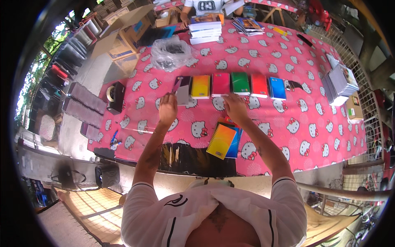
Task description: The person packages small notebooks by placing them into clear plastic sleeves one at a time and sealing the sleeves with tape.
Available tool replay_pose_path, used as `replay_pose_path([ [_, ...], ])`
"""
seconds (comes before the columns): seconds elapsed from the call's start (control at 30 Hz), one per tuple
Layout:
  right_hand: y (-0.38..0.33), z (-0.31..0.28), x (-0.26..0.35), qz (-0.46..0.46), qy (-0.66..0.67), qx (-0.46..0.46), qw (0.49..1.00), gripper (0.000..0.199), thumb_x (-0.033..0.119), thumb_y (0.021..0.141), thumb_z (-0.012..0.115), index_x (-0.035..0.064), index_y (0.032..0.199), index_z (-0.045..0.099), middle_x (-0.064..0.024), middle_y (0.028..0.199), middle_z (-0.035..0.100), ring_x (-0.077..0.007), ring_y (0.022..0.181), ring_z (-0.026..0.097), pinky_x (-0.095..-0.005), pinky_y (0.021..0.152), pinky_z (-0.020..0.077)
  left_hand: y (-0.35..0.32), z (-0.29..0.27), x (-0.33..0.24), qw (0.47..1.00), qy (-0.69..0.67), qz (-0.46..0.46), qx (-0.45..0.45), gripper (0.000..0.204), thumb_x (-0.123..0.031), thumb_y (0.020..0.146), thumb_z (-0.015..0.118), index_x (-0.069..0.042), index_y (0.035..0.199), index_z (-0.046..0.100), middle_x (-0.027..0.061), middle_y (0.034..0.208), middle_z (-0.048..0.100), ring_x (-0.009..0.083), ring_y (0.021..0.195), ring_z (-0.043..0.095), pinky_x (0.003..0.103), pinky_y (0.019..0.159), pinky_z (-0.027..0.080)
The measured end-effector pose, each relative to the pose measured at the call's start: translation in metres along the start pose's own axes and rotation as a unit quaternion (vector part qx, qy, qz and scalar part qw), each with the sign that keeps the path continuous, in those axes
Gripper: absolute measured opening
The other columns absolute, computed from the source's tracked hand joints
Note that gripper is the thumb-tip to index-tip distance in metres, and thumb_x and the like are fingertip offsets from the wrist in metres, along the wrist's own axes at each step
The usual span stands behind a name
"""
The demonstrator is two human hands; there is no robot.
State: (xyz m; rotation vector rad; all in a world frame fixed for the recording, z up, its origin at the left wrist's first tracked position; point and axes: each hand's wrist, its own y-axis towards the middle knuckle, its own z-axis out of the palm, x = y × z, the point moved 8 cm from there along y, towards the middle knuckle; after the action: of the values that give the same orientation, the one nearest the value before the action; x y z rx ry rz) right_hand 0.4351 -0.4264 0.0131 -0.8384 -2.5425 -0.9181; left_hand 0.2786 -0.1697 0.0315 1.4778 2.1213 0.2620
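Observation:
A row of small notebooks lies across the middle of the pink table. At its left end is a dark purple and grey notebook, then a yellow notebook, a magenta notebook, a green notebook, a red notebook and a blue notebook. My left hand rests by the purple one's lower left edge, fingers stretched forward. Below the magenta and green notebooks is my right hand, fingers extended toward their near edges. Nearer me, a spiral notebook with an orange-yellow cover overlaps a blue one.
A tape dispenser and blue pens sit at left. Farther back are a clear plastic bag, a book stack and a cardboard box. More stacked notebooks stand at right. Another person is across the table.

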Motion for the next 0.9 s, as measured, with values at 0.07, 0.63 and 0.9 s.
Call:
replay_pose_path([
  [0.07,0.007,0.008,-0.021,0.110,0.080,-0.078,0.988,0.029,0.017,0.085,0.068,0.0118,0.113,0.068,-0.0098,0.099,0.069,-0.0310,0.101,0.064,-0.0439,0.086,0.0525,-0.011,-0.006,-0.008,0.997,0.038,0.010,-0.065,0.033,-0.020,0.090,0.063,-0.005,0.119,0.062,0.0204,0.113,0.065,0.0399,0.110,0.059,0.051,0.096,0.046],
  [0.63,-0.119,-0.055,0.003,0.236,0.445,-0.084,0.860,0.044,0.004,0.083,0.062,0.0031,0.127,0.063,-0.0032,0.079,0.057,-0.0179,0.072,0.059,-0.0341,0.071,0.0528,-0.019,0.015,-0.063,0.612,-0.740,-0.270,0.069,0.048,0.006,0.084,0.062,0.001,0.131,0.054,0.0110,0.113,0.058,0.0166,0.089,0.063,0.026,0.076,0.055],
  [0.9,-0.205,-0.031,-0.015,0.395,0.385,-0.124,0.825,0.049,0.026,0.084,0.076,0.0029,0.125,0.060,-0.0102,0.108,0.062,-0.0196,0.093,0.062,-0.0372,0.076,0.0522,-0.134,-0.010,-0.172,0.980,-0.178,0.083,-0.002,0.052,-0.011,0.081,0.068,-0.009,0.132,0.055,0.0165,0.102,0.060,0.0276,0.100,0.061,0.037,0.088,0.049],
])
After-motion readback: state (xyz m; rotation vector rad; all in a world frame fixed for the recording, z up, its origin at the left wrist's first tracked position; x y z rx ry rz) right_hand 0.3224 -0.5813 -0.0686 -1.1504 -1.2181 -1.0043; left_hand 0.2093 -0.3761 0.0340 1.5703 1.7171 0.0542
